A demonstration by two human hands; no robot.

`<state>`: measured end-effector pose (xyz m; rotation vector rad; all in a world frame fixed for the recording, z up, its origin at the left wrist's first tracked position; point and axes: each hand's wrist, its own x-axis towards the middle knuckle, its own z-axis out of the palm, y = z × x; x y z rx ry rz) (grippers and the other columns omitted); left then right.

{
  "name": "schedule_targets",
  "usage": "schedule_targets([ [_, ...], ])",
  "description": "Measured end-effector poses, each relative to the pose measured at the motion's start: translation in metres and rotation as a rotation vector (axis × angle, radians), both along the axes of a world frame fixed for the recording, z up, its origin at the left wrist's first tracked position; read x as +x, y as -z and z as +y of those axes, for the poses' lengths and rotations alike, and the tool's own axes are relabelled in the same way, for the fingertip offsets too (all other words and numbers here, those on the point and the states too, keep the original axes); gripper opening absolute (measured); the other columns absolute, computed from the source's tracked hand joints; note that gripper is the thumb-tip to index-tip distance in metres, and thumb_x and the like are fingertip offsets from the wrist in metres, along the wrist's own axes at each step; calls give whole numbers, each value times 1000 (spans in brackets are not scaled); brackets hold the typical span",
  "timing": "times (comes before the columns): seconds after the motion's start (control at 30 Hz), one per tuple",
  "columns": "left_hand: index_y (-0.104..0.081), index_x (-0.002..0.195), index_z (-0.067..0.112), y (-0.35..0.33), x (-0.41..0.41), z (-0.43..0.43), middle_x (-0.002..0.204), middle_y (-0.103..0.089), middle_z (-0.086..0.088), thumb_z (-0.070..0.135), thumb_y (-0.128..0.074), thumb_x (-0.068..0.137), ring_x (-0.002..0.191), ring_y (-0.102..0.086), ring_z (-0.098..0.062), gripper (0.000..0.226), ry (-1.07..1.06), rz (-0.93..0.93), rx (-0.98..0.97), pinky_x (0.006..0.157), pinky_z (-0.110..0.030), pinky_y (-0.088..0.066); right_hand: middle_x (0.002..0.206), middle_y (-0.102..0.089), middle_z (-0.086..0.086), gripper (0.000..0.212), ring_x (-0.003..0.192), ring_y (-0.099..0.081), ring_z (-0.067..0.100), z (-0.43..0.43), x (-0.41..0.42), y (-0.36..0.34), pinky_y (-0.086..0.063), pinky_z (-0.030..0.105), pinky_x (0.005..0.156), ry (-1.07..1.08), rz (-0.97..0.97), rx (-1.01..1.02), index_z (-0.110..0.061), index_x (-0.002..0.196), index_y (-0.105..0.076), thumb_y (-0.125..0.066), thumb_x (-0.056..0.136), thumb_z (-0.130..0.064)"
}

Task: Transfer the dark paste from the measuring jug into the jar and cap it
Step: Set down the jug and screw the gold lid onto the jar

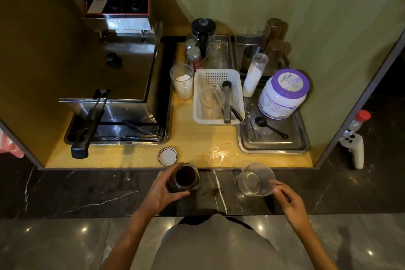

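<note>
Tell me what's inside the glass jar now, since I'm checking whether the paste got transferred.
The open round glass jar held by the left hand contains dark paste reaching near its mouth. The paste hides the jar's bottom. The clear plastic measuring jug looks empty.

The jar (185, 178) is set left of the jug (256, 179); the lid (167, 156) is placed just behind the jar.

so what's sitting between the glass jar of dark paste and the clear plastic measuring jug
Nothing: in the head view, only bare black marble counter separates the glass jar of dark paste from the clear plastic measuring jug.
</note>
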<state>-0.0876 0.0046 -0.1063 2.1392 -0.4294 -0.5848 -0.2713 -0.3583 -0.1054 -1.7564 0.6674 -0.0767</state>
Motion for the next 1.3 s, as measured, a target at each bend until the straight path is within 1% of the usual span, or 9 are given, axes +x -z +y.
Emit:
schedule_targets([
  [0.07,-37,137,55,1,2,-1,134,-45,34,38,-91,64,128,-38,10,92,23,-1,1,104,-15,-34,110,-72,-5,15,107,-64,5,0,-1,-1,-49,34,95,0,10,-9,-16,95,-72,-58,96,-9],
  [0.23,-37,138,55,7,6,-1,136,-48,14,40,-91,65,125,-38,12,92,89,61,34,106,-22,-37,106,-70,-7,17,103,-65,10,-1,-1,-10,-51,34,89,-13,-16,-5,-24,108,-66,-57,96,-18],
  [0.57,-36,134,66,7,16,-1,137,-45,33,44,-91,63,129,-37,14,92,146,77,6,102,-7,-32,106,-72,-6,19,103,-67,12,-1,16,-19,-52,34,89,-83,-18,-33,-22,110,-68,-56,98,-16],
  [0.7,-39,131,68,10,19,0,140,-46,21,38,-93,60,132,-40,4,94,132,158,-32,110,-23,-35,104,-72,-9,19,102,-66,8,3,28,-19,-52,34,90,-107,13,-35,-22,109,-69,-57,97,-14],
  [0.93,-35,131,70,9,18,0,139,-42,20,50,-90,58,131,-35,6,94,140,194,-24,111,-27,-31,105,-73,-7,19,103,-66,9,5,36,-20,-51,36,93,-71,31,-23,-26,107,-70,-57,97,-16],
  [1.07,-34,136,65,8,14,1,142,-40,14,54,-88,61,133,-32,2,93,136,199,-37,111,-29,-30,118,-70,4,23,115,-62,21,8,35,-29,-49,41,100,9,2,-10,-16,116,-67,-53,99,-11],
  [1.13,-33,137,64,6,14,0,143,-39,13,52,-87,63,134,-33,-2,92,131,213,-35,112,-32,-31,120,-67,7,23,117,-60,24,7,44,-46,-49,38,98,88,-71,-99,-16,118,-64,-51,100,-11],
  [1.2,-32,137,65,3,13,0,143,-38,13,52,-86,65,135,-33,-5,91,132,225,-33,113,-34,-31,113,-68,-2,21,109,-62,14,16,70,-72,-51,32,91,67,-146,-222,-23,114,-65,-53,99,-14],
  [1.3,-31,136,65,0,10,0,143,-37,13,49,-84,67,135,-32,-5,88,135,230,-51,114,-36,-31,104,-66,-25,19,99,-61,-7,58,139,-106,-48,11,81,-236,-102,-291,-38,107,-63,-56,96,-24],
])
